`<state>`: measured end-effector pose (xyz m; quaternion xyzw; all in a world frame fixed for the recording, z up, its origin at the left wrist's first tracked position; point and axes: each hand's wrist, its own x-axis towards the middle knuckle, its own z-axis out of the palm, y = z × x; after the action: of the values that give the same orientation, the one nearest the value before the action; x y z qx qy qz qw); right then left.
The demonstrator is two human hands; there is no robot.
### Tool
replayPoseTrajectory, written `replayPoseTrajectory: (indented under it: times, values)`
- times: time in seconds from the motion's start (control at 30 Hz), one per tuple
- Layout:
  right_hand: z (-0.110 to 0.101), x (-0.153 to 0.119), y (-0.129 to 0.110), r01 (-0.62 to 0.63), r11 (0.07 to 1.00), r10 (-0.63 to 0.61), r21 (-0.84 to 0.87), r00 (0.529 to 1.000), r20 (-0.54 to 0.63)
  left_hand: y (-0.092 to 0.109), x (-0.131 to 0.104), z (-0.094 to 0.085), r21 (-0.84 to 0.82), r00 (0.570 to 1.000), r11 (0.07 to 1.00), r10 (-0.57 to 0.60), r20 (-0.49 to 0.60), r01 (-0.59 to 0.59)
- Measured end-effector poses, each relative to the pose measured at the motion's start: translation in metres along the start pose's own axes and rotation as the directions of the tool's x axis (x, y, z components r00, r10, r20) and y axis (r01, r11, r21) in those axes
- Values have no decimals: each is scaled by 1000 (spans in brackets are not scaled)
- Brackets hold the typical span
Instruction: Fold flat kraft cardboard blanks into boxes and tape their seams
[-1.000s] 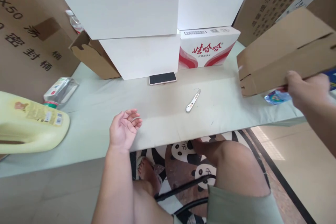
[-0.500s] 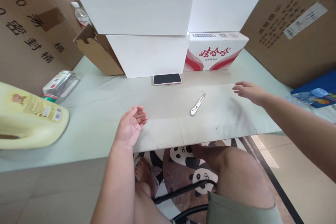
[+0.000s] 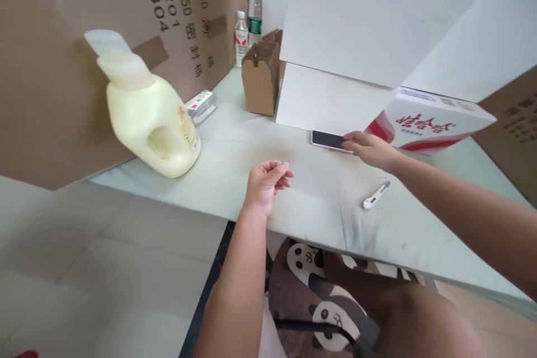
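A smartphone [image 3: 328,140] with a dark screen and pale edge lies flat on the cloth-covered table, close to the foot of a white box. My right hand [image 3: 371,150] reaches across and has its fingers and thumb closed around the phone's right end, covering that end. Nearer the front edge, my left hand [image 3: 268,183] hovers over the cloth with curled fingers and the thumb against them; nothing shows in it. Below my right forearm rests a white utility knife [image 3: 376,195], touched by neither hand.
A pale yellow jug [image 3: 153,117] stands at the left, beside a clear bottle lying down [image 3: 202,106]. Behind are a small brown carton [image 3: 259,86], upright water bottles [image 3: 241,39], stacked white boxes [image 3: 327,95] and a red-and-white carton [image 3: 436,120]. A large cardboard sheet [image 3: 84,0] rises at the left.
My right hand has moved left from the table's right side onto the phone. My left hand's fingers have curled in more. The camera view has turned left.
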<state>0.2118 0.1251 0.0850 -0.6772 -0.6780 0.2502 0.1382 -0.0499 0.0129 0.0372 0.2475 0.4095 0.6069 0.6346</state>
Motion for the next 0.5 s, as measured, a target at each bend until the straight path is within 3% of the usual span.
replayPoseTrajectory:
  times: [0.17,0.33,0.4,0.5]
  values:
    - [49,40,-97,284,951,-279,-124,959,56,9,4,-14,-56,1000,998,7,-3,-7]
    - [88,88,-183,512,836,-527,-198,849,-29,14,12,-24,-97,999,994,46,1,-46]
    - [98,109,-211,554,799,-580,-234,813,-52,15,15,-25,-159,996,983,85,-37,-89]
    - [102,142,-238,536,811,-569,-235,815,-105,18,17,-25,-266,990,955,124,-60,-135]
